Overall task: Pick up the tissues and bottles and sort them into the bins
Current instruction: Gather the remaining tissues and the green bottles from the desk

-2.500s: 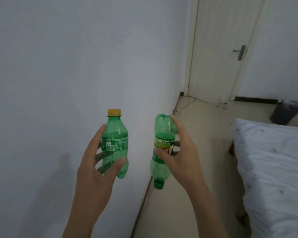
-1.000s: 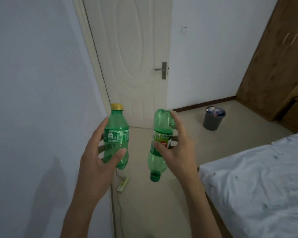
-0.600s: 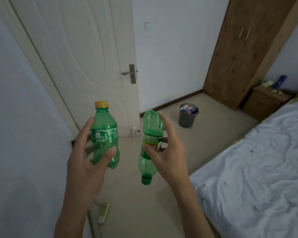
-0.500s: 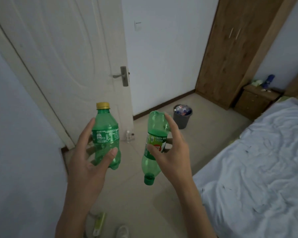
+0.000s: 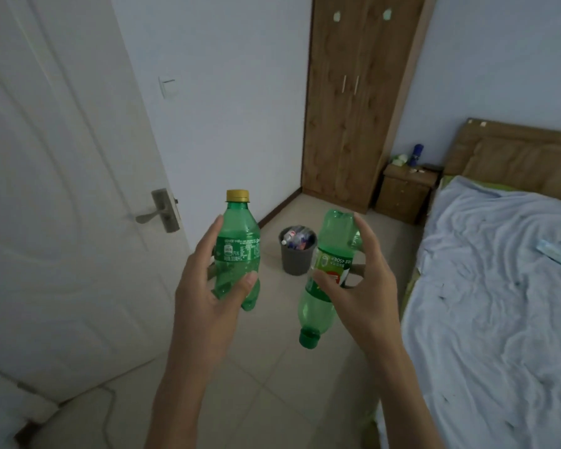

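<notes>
My left hand grips a small green bottle with a yellow cap, held upright. My right hand grips a larger green bottle upside down, its green cap pointing at the floor. Both bottles look empty. Beyond and between them a dark grey bin stands on the tiled floor near the wall, with bottles and other rubbish inside. A pale blue packet lies on the bed at the right; I cannot tell whether it is tissues.
A white door with a metal handle fills the left. The bed with a pale sheet takes up the right. A wooden wardrobe and a nightstand stand at the back. Tiled floor runs between door and bed toward the bin.
The view has swung right from the bare wall past the door to the wardrobe and bed. The bin now appears closer, between the bottles. Both hands keep their grips on the bottles.
</notes>
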Demonstrator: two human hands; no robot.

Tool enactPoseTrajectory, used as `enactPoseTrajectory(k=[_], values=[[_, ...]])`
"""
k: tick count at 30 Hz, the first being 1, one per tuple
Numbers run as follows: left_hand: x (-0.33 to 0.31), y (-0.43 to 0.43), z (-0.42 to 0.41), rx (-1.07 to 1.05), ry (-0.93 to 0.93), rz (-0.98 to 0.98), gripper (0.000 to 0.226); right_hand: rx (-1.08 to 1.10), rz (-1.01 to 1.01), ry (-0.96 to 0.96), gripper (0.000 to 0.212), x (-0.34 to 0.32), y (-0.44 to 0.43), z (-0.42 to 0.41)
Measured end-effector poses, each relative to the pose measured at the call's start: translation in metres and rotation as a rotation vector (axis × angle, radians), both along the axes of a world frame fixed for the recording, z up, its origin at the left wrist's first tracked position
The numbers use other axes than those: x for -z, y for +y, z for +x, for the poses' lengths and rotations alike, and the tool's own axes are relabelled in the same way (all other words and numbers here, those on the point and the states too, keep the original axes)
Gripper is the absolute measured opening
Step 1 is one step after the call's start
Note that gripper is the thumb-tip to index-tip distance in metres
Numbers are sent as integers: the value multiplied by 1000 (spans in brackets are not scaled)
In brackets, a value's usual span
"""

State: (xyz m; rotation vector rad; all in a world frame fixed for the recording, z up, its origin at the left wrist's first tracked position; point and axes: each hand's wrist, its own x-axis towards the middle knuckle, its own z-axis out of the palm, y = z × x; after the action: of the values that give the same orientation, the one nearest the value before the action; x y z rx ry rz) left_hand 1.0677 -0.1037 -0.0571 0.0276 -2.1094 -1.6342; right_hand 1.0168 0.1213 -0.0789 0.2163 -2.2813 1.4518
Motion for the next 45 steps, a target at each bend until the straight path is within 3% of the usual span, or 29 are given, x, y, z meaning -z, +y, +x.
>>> enactPoseTrajectory(k=[8,15,24,36,45], values=[[37,-48,-122,111,-131,6,88,208,54,-130,104,23,-11,-99],[40,-64,-272,177,-80,-35,88,243,40,-90,103,35,-36,-229],[0,-41,-510,297,60,-89,88,293,-26,25,103,-7,-36,-443],[74,-33,-736,294,-58,-16,86,349,17,-169,101,43,-16,-635],[124,-32,-959,334,-108,-55,85,415,23,-288,100,80,-22,-828]])
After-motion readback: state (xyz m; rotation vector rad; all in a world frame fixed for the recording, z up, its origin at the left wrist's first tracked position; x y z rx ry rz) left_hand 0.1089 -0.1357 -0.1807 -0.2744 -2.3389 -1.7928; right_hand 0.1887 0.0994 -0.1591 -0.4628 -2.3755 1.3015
